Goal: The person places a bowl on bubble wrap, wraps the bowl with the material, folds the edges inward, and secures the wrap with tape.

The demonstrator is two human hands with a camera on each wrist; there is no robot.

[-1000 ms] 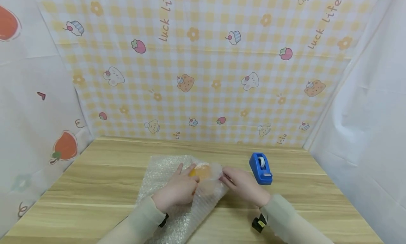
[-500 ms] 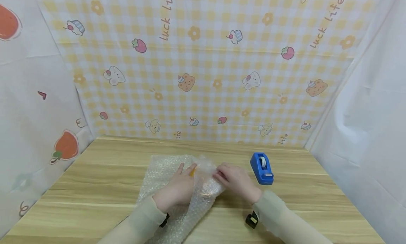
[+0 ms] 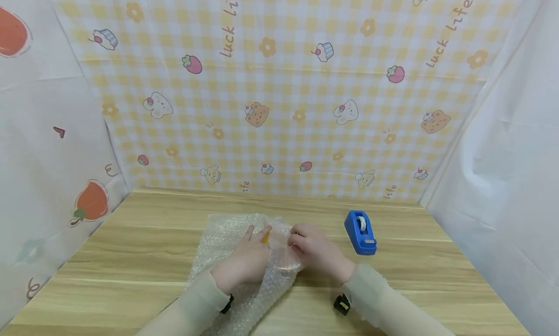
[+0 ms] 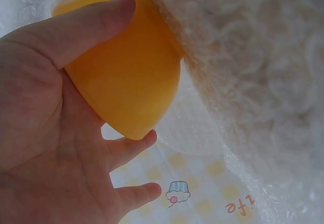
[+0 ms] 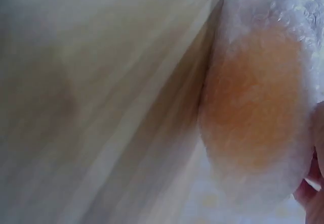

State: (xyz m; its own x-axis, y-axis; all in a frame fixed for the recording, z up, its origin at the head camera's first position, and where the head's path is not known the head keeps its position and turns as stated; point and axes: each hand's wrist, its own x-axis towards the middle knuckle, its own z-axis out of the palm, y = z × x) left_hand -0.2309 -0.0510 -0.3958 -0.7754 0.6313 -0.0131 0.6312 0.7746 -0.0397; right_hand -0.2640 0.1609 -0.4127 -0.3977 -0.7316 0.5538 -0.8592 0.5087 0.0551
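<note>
A smooth orange rounded object [image 4: 126,82], tapered and perhaps bowl-like, lies on a sheet of bubble wrap [image 3: 218,234]. My left hand [image 3: 242,260] holds it, thumb across its near surface and some fingers hidden behind it; two other fingers stretch out beyond. A flap of the wrap is folded over the object from the right, leaving just a small orange part showing in the head view. My right hand [image 3: 316,251] pinches the flap with curled fingers. Through the wrap, the orange looks blurred in the right wrist view, with fingertips [image 5: 306,191] at the edge.
A blue tape dispenser [image 3: 360,232] with a roll of clear tape stands to the right of my right hand on the wooden table [image 3: 410,258]. A yellow checked cloth [image 3: 279,132] hangs behind, with white cloths at both sides.
My right hand has drawn the bubble wrap flap leftward over the orange object, covering most of it, and has shifted left. My left hand has stayed nearly in place.
</note>
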